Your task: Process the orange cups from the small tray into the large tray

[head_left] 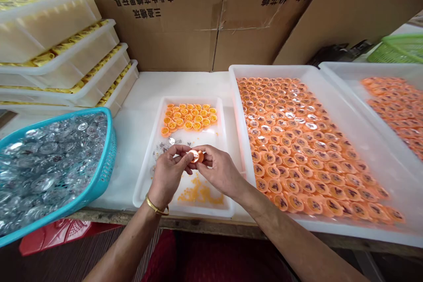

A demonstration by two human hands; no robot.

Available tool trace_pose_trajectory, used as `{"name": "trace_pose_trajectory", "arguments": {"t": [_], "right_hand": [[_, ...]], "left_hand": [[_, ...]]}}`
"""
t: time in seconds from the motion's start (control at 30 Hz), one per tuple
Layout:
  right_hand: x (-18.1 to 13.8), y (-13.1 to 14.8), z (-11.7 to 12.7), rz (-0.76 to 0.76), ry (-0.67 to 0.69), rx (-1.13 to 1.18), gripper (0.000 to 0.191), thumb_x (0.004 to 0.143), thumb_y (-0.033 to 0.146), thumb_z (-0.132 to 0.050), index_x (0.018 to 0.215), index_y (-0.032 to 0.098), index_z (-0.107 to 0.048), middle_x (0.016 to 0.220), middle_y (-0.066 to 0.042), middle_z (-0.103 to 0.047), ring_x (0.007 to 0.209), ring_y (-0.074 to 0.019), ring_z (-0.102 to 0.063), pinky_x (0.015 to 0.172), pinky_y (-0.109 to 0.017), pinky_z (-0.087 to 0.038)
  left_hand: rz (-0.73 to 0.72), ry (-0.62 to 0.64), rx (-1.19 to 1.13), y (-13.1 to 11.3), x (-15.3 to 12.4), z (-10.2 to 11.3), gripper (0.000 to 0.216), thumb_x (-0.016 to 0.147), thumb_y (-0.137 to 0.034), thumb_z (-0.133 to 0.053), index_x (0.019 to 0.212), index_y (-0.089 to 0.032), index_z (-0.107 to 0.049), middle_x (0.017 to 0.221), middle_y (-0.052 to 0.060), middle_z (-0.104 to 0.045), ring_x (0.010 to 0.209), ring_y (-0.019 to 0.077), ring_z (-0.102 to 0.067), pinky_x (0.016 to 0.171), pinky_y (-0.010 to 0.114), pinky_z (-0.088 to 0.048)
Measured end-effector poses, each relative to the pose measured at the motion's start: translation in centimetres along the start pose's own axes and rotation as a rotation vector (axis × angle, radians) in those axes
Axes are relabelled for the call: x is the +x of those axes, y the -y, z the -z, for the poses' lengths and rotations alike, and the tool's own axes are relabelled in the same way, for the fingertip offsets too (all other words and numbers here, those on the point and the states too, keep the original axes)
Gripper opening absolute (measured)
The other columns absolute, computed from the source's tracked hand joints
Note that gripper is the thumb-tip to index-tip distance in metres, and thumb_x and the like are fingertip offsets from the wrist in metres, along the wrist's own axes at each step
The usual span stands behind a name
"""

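Observation:
Over the small white tray (148, 163), my left hand (170, 169) and my right hand (218, 165) meet. Both are closed on one small round orange cup (200, 156), with a shiny clear lid (194, 156) at its face under my left thumb. Whether the lid is fully seated I cannot tell. At the tray's far end stand rows of orange cups (188, 125) with yellow bits inside. Several loose clear lids (161, 146) lie beside my left fingers. Loose yellow-orange bits (200, 194) are scattered below my hands.
A blue basket (107, 154) of clear lids stands left. Behind it are stacked white trays (89, 75) with yellow pieces. At right, a large white tray (243, 141) holds lidded orange cups, with another tray (346, 70) beyond. Cardboard boxes (198, 48) wall the back; a green basket (396, 48) sits far right.

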State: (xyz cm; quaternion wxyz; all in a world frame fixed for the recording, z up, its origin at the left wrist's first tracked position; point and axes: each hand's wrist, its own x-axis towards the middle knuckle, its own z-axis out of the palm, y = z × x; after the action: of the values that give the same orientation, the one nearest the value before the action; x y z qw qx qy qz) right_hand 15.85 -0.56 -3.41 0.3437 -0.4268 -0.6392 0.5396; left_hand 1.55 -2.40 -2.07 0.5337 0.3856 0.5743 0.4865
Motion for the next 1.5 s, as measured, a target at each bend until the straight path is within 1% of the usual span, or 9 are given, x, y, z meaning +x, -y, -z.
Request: {"name": "trace_pose_trajectory", "arguments": {"t": [0.23, 0.5, 0.7, 0.93, 1.03, 1.1, 1.2, 1.3, 1.5], "right_hand": [[0.0, 0.2, 0.3, -0.035, 0.015, 0.105, 0.027, 0.085, 0.032, -0.056, 0.106, 0.017, -0.058, 0.087, -0.004, -0.068, 0.077, -0.0155, -0.067, 0.074, -0.031, -0.055], [0.3, 0.1, 0.7, -0.046, -0.033, 0.247, 0.026, 0.081, 0.022, -0.058, 0.106, 0.017, -0.06, 0.092, -0.005, -0.068, 0.079, -0.0157, -0.066, 0.077, -0.035, -0.055], [0.5, 0.3, 0.9, -0.097, -0.019, 0.398, 0.034, 0.078, 0.026, -0.061, 0.11, 0.017, -0.059, 0.094, -0.005, -0.067, 0.076, -0.0141, -0.065, 0.074, -0.034, -0.055], [-1.0, 2.0, 0.8, -0.129, -0.025, 0.477, 0.028, 0.08, 0.027, -0.061, 0.106, 0.017, -0.061, 0.079, -0.001, -0.065, 0.063, -0.0095, -0.062, 0.066, -0.029, -0.055], [-2.1, 3.1, 3.4, -0.116, -0.063, 0.464, 0.027, 0.081, 0.029, -0.06, 0.106, 0.018, -0.06, 0.082, -0.001, -0.065, 0.067, -0.0104, -0.064, 0.068, -0.03, -0.056], [-3.0, 3.4, 7.0, -0.091, -0.206, 0.343, 0.024, 0.081, 0.032, -0.06, 0.101, 0.019, -0.061, 0.088, -0.002, -0.064, 0.074, -0.0119, -0.065, 0.07, -0.03, -0.057], [-4.8, 2.4, 13.6, -0.125, -0.451, -0.005, 0.019, 0.081, 0.033, -0.058, 0.094, 0.019, -0.06, 0.098, -0.003, -0.064, 0.082, -0.0137, -0.064, 0.071, -0.03, -0.056], [-6.6, -0.1, 18.0, -0.276, -0.443, -0.399, 0.016, 0.081, 0.031, -0.055, 0.088, 0.018, -0.061, 0.09, -0.004, -0.065, 0.079, -0.0152, -0.063, 0.07, -0.03, -0.053], [-8.3, -3.4, 17.8, -0.347, -0.337, -0.52, 0.016, 0.079, 0.027, -0.053, 0.083, 0.017, -0.064, 0.084, -0.004, -0.068, 0.077, -0.0161, -0.062, 0.071, -0.029, -0.048]], "left_hand": [[0.015, 0.069, 0.003, 0.1, 0.1, 0.1, 0.02, 0.073, -0.029, -0.07, 0.077, -0.014, -0.058, 0.061, -0.002, -0.06, 0.052, 0.0087, -0.057, 0.048, 0.02, -0.045], [-0.06, 0.123, 0.059, 0.8, 0.7, 0.3, 0.027, 0.072, -0.03, -0.071, 0.09, -0.016, -0.056, 0.08, 0.0, -0.06, 0.061, 0.0107, -0.06, 0.051, 0.022, -0.048], [-0.16, 0.027, 0.182, 0.9, -0.5, -0.1, 0.029, 0.076, -0.037, -0.067, 0.093, -0.016, -0.056, 0.075, 0.001, -0.065, 0.063, 0.0128, -0.061, 0.059, 0.026, -0.051], [-0.099, 0.022, 0.298, -0.3, -1.7, -0.5, 0.037, 0.07, -0.046, -0.07, 0.09, -0.017, -0.058, 0.067, 0.0, -0.064, 0.058, 0.0137, -0.059, 0.054, 0.026, -0.051], [-0.083, 0.092, 0.246, -0.5, -1.9, -0.7, 0.043, 0.069, -0.046, -0.071, 0.098, -0.018, -0.058, 0.069, -0.001, -0.062, 0.058, 0.0146, -0.06, 0.055, 0.027, -0.052], [-0.08, 0.122, 0.254, -0.2, -1.8, -0.4, 0.045, 0.072, -0.048, -0.067, 0.106, -0.02, -0.058, 0.078, 0.001, -0.064, 0.067, 0.0169, -0.063, 0.062, 0.03, -0.054], [-0.018, 0.1, 0.309, 0.5, -1.6, 0.4, 0.048, 0.075, -0.054, -0.06, 0.107, -0.019, -0.06, 0.084, 0.005, -0.066, 0.077, 0.0214, -0.064, 0.07, 0.035, -0.054], [0.044, 0.066, 0.319, 1.5, -1.3, 1.0, 0.049, 0.074, -0.057, -0.059, 0.103, -0.018, -0.063, 0.083, 0.006, -0.068, 0.079, 0.0235, -0.064, 0.07, 0.037, -0.053], [0.054, 0.131, 0.323, 2.4, -1.0, 0.8, 0.044, 0.075, -0.054, -0.06, 0.096, -0.016, -0.066, 0.081, 0.006, -0.068, 0.074, 0.0206, -0.064, 0.067, 0.034, -0.053]]}}
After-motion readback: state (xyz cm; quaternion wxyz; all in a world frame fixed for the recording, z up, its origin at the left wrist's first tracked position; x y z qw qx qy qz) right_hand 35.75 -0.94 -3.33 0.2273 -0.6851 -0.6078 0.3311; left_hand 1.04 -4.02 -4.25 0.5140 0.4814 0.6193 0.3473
